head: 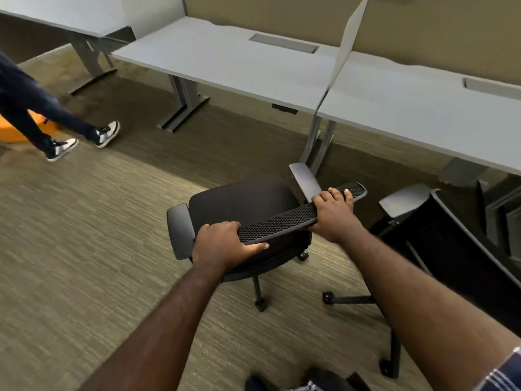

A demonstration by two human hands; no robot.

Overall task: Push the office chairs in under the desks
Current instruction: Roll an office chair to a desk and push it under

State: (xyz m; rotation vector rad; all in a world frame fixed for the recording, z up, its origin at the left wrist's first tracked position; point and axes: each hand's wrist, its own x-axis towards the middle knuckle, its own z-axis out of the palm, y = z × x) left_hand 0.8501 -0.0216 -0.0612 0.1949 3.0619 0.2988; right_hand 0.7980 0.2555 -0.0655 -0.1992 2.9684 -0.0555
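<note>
**Both hands on the chair back, desk well ahead**

You had the office chair by the top edge of its mesh backrest, well short of the middle desk and out on the carpet. Your left hand was clenched around the backrest's left end, thumb under the rim; your right hand was wrapped over the right end, fingers curled across the top.

The seat pointed toward the divider panel beyond the chair rather than squarely at that desk's opening. Pushed straight from there, the right armrest would probably have met the desk leg just past it. A second chair stood close on the right of yours, and its base legs could have tangled with your castors. Another person's legs were crossing far to the left of the chair, well apart, though a swing that way could have closed the gap.

Most of your chair's base was hidden under the seat; only two castors showed. The second chair was cut off by the frame edge, so its facing was hard to judge.
</note>
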